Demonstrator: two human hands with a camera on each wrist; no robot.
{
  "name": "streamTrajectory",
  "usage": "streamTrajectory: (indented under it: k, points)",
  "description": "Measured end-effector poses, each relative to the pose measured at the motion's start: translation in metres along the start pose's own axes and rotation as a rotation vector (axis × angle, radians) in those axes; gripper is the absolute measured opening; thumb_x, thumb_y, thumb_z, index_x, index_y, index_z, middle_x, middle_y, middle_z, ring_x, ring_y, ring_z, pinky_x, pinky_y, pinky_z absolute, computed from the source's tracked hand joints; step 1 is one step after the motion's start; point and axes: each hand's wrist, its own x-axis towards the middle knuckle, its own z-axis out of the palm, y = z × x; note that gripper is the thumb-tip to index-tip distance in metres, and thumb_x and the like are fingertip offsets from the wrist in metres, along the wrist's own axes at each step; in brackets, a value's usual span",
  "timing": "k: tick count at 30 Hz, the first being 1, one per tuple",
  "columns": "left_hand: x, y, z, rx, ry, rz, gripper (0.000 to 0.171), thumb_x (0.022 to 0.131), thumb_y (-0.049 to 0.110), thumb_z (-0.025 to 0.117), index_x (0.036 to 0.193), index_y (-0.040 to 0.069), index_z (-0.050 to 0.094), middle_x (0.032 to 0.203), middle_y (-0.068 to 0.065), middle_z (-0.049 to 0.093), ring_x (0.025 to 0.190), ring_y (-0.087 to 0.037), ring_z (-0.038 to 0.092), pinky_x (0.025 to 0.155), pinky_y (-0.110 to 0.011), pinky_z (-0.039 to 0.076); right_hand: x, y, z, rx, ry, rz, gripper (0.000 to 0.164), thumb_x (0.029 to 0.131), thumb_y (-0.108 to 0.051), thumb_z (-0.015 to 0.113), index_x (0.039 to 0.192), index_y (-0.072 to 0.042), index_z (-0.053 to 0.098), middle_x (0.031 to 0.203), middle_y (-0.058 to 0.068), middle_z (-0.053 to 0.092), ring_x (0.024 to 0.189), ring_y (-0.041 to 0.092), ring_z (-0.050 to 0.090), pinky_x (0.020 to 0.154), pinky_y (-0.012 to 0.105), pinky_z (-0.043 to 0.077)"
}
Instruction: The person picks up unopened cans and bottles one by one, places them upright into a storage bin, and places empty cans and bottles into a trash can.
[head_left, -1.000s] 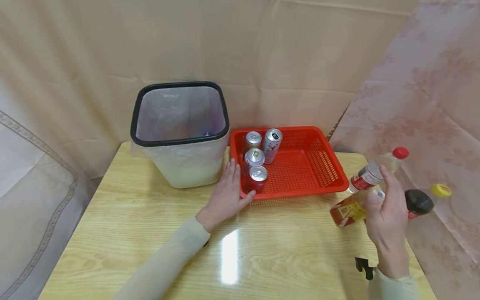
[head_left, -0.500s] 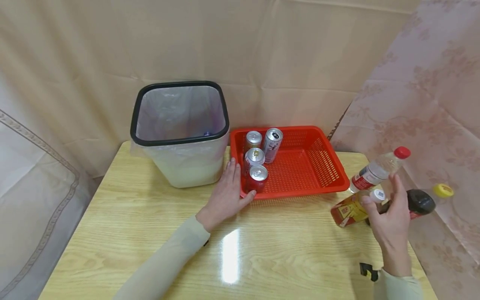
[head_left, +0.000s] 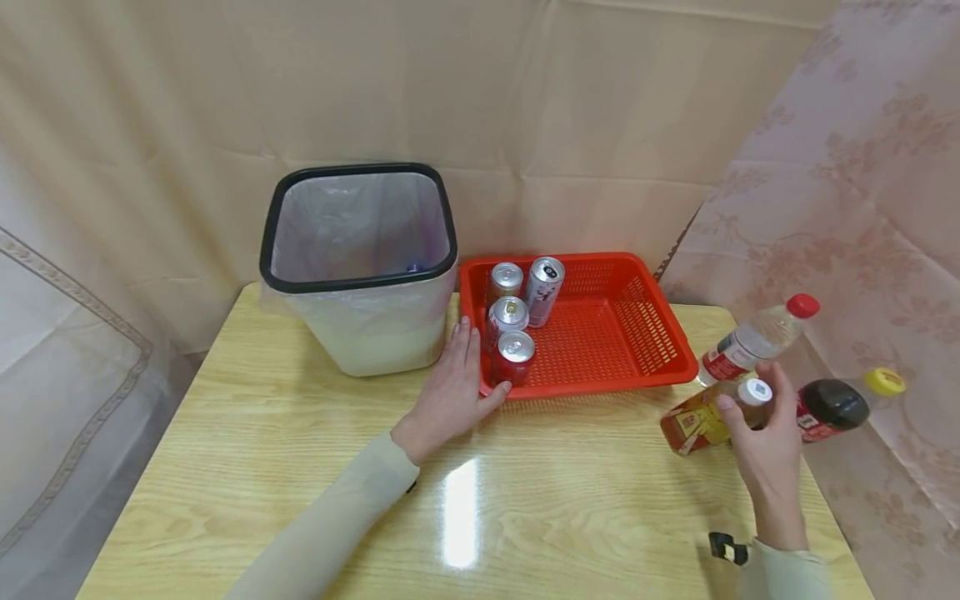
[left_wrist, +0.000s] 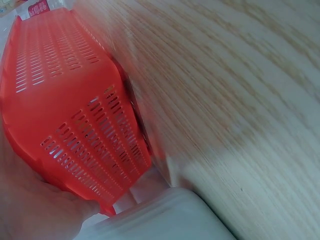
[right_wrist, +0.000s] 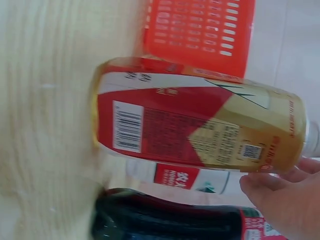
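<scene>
My left hand [head_left: 450,392] rests with extended fingers along the left front corner of a red plastic basket [head_left: 592,390], its thumb at the front rim. Inside, on the left, stand a red drink can [head_left: 514,367] and several silver-topped cans [head_left: 544,292]. My right hand [head_left: 772,450] is at the neck of a tea bottle [right_wrist: 200,120] with a white cap, thumb and fingers parted around its upper end. In the right wrist view the fingertips are right at the bottle's shoulder. The bottle stands upright on the table.
A black-rimmed bin [head_left: 375,333] with a plastic liner stands left of the basket. A clear bottle with a red cap [head_left: 757,337] stands behind the tea bottle, and a cola bottle with a yellow cap [head_left: 834,406] to its right, near the table's right edge.
My right hand has come down and left from beside the bottles to the tea bottle's neck. The left hand, basket and cans have stayed in place.
</scene>
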Motion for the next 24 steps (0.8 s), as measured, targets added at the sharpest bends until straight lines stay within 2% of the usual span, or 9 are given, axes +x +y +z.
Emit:
streamTrajectory:
  k: [1,3,6,10,16,24]
  points:
    - [0.000,0.000,0.000,0.003,-0.001,0.001,0.101,0.097,0.060,0.056,0.162,-0.007,0.017,0.172,-0.022,0.006,0.158,-0.038,0.007,0.126,-0.044,0.015,0.000,0.001,0.001,0.007,0.002,-0.001,0.077,0.098,-0.033,0.069,0.163,-0.032,0.028,0.157,0.008,0.043,0.117,0.012,0.047,0.095,0.020,0.040]
    - [0.000,0.000,-0.001,0.003,0.002,0.003,0.101,0.097,0.059,0.056,0.162,-0.007,0.017,0.172,-0.022,0.006,0.158,-0.038,0.007,0.126,-0.043,0.015,0.000,0.003,0.002,0.016,-0.002,0.018,0.079,0.097,-0.034,0.070,0.163,-0.032,0.026,0.157,0.008,0.042,0.124,0.014,0.047,0.104,0.022,0.040]
    - [0.000,0.001,-0.001,0.005,0.002,0.000,0.101,0.097,0.060,0.057,0.162,-0.006,0.017,0.172,-0.022,0.007,0.159,-0.037,0.007,0.126,-0.044,0.016,0.001,0.004,0.003,0.039,-0.017,0.058,0.085,0.097,-0.035,0.071,0.165,-0.033,0.021,0.163,0.006,0.036,0.141,0.022,0.041,0.120,0.034,0.033]
    - [0.000,0.001,0.000,0.007,0.008,-0.002,0.102,0.096,0.060,0.059,0.162,-0.006,0.018,0.172,-0.021,0.009,0.159,-0.036,0.007,0.125,-0.044,0.018,0.002,0.009,0.005,0.037,-0.026,0.118,0.091,0.096,-0.039,0.072,0.166,-0.032,0.014,0.169,0.006,0.027,0.152,0.031,0.031,0.124,0.046,0.026]
    - [0.001,0.000,0.001,0.015,0.013,0.001,0.101,0.096,0.059,0.059,0.162,-0.006,0.019,0.171,-0.022,0.009,0.158,-0.037,0.009,0.125,-0.045,0.020,0.001,0.018,0.009,0.027,0.003,0.116,0.094,0.093,-0.036,0.076,0.166,-0.031,0.018,0.166,0.010,0.033,0.148,0.029,0.035,0.125,0.045,0.025]
    - [0.000,0.001,-0.001,0.016,-0.003,-0.006,0.101,0.096,0.060,0.057,0.162,-0.005,0.017,0.172,-0.020,0.007,0.159,-0.036,0.008,0.125,-0.044,0.019,0.000,0.021,0.015,0.057,0.023,0.138,0.090,0.092,-0.034,0.079,0.164,-0.028,0.024,0.157,0.012,0.042,0.140,0.029,0.042,0.121,0.043,0.032]
